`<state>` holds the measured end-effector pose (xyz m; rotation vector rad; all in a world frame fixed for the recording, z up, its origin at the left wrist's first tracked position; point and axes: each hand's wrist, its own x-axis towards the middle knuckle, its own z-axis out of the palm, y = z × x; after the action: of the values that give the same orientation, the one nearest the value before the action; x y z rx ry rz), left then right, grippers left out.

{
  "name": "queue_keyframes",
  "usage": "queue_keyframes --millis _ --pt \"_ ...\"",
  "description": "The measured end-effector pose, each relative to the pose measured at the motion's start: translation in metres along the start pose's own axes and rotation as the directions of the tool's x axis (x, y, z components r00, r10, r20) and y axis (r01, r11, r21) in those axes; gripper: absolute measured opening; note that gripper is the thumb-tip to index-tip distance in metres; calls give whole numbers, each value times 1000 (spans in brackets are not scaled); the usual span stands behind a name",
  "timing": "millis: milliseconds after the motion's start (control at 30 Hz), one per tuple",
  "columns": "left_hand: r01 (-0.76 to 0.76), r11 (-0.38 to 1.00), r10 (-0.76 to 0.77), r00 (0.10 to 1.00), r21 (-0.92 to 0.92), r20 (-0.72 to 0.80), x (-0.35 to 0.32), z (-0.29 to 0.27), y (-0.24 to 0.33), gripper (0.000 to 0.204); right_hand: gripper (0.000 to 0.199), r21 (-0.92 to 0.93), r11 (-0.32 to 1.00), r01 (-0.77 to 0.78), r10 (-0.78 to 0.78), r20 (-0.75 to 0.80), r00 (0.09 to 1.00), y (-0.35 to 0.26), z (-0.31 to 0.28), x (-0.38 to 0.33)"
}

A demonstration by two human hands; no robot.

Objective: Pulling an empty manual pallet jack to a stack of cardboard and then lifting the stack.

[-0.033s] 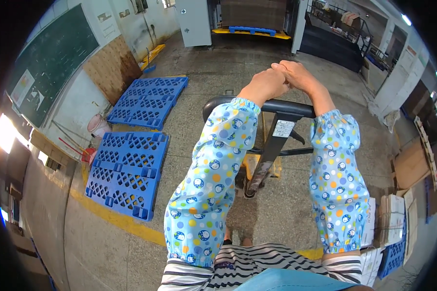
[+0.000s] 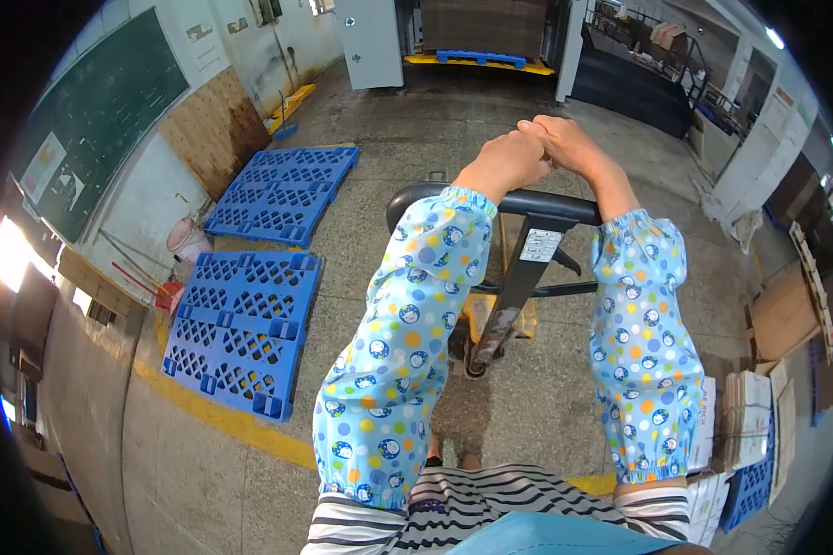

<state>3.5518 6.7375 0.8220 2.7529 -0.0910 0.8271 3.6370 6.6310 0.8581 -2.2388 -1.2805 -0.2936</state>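
Concrete floor (image 2: pixel 565 148), blue pallets (image 2: pixel 242 338), white label (image 2: pixel 540 245)

Speckled concrete floor (image 2: pixel 565 407) with a yellow line (image 2: pixel 241 427), blue pallets (image 2: pixel 245 328), a green chalkboard (image 2: pixel 93 111) on the wall.

A warehouse floor: blue plastic pallets (image 2: pixel 245 338), pallet jack (image 2: pixel 518 268), stacked cardboard (image 2: pixel 787 314), yellow floor line (image 2: pixel 241 421).

Blue dotted sleeves (image 2: pixel 407 342), black pallet-jack handle (image 2: pixel 528 205), blue pallets (image 2: pixel 241 333), yellow floor line (image 2: pixel 241 425).
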Motion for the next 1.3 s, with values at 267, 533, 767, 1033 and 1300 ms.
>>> queue_keyframes --millis 267,533,767,1033,1300 --pt "1 1000 -1 1000 3 -7 1 1 3 31 46 -13 1000 10 -10 -16 1000 4 0 -1" --pt "21 1000 -21 1000 -5 14 0 0 3 31 51 -80 996 28 -31 -33 999 1 -1 -3" --pt "-1 1000 1 1000 5 21 -1 1 3 30 51 -65 998 -16 14 -32 999 -1 1 -5" --pt "4 1000 -4 1000 -3 22 -4 -1 6 30 51 -51 998 36 -38 -43 998 5 2 -3" --pt "3 1000 -3 1000 -9 8 -3 0 6 29 51 -52 998 48 -50 -39 998 4 0 -5"
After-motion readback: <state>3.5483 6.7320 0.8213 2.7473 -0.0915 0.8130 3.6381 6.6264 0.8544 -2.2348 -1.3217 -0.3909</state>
